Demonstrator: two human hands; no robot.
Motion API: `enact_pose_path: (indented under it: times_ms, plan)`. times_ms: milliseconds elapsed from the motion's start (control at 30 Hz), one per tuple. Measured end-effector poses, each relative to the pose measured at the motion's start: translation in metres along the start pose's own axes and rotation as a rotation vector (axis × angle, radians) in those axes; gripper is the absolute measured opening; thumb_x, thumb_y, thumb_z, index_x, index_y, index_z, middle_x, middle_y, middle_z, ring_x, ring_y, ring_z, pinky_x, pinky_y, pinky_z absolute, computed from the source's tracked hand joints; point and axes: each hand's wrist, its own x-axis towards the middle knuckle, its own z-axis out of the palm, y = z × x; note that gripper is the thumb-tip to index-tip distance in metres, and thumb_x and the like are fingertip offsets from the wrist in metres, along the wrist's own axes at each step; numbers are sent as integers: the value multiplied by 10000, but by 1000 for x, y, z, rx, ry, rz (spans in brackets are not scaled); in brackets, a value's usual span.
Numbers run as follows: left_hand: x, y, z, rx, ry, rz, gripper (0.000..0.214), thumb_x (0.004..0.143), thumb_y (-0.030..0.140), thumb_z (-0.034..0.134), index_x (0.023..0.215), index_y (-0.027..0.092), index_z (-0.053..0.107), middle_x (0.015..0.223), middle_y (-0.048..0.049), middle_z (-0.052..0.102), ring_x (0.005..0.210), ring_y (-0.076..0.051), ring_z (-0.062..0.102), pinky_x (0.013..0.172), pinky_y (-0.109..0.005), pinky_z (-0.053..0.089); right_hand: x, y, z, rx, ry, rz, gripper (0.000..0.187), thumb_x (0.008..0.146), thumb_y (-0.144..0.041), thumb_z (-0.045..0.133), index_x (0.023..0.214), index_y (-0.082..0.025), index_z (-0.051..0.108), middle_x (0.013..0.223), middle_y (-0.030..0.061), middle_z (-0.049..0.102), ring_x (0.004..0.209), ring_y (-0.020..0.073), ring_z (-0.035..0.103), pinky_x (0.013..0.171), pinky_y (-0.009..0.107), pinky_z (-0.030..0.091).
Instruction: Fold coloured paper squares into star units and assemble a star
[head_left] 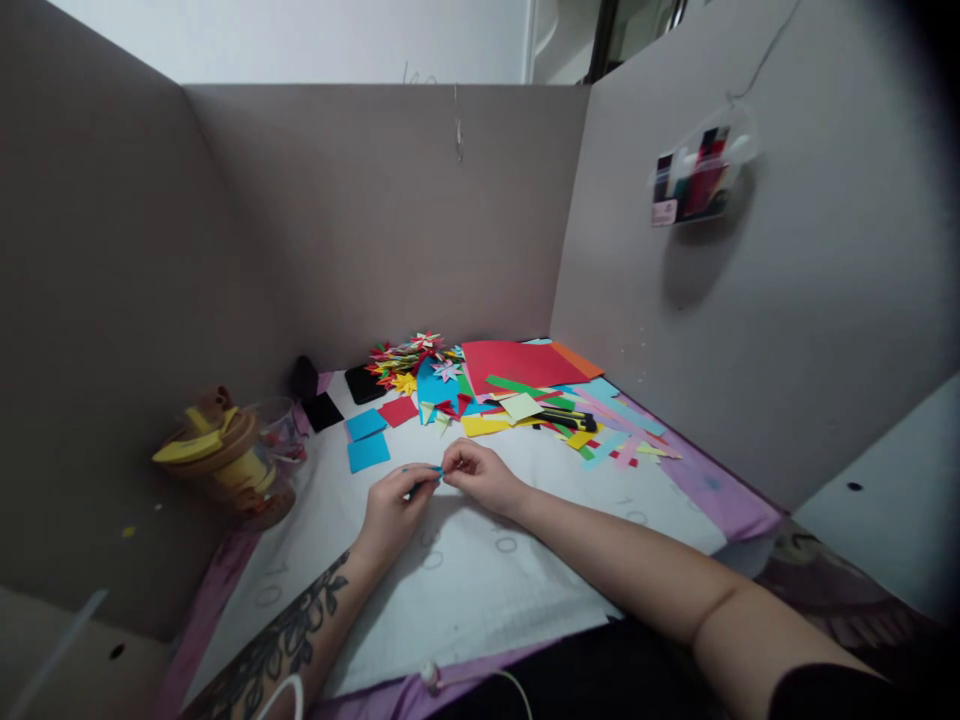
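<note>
Just above the white cloth, near the middle, my two hands meet fingertip to fingertip. My left hand [397,505] pinches a small folded piece of blue paper [441,471], largely hidden by the fingers. The fingertips of my right hand [484,478] close on the other end of it. Beyond my left hand lie blue paper squares [368,452] and a red paper square [398,411]. Small folded paper pieces [444,411] in red and pale tones rest beyond the hands. A pile of folded paper stars [412,357] sits at the back.
A red sheet [517,366], paper strips [619,412] and a yellow-black utility knife [566,418] lie at the back right. A phone [364,385] rests back left. At left stands a flowerpot [225,450]. Grey partitions [390,220] enclose the table; a clear box [701,180] hangs right.
</note>
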Motion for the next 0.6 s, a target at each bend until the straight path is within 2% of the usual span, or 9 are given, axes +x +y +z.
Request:
enact_pose_path:
  times_ms: [167, 400, 600]
  plan:
    - [1, 1, 0, -67, 10, -106, 84, 761, 198, 609, 797, 196, 685, 822, -43, 711, 735, -157, 662, 602, -237, 531, -2, -4, -1, -116, 23, -18, 18, 745, -197, 605, 749, -213, 597, 768, 9, 540, 718, 146, 506, 665, 273, 400]
    - [1, 2, 2, -141, -19, -300, 129, 727, 237, 634, 835, 182, 680, 833, -41, 715, 742, -172, 661, 632, -258, 527, -1, -5, -2, -194, 38, -66, 52, 750, -189, 599, 708, -218, 591, 730, 9, 552, 708, 156, 508, 671, 285, 394]
    - [2, 3, 2, -144, -5, -324, 100, 718, 268, 640, 759, 182, 670, 804, -32, 707, 754, -171, 650, 685, -271, 515, -2, -8, -1, -197, 36, -63, 51, 753, -176, 583, 717, -209, 598, 731, 6, 578, 699, 147, 528, 661, 276, 404]
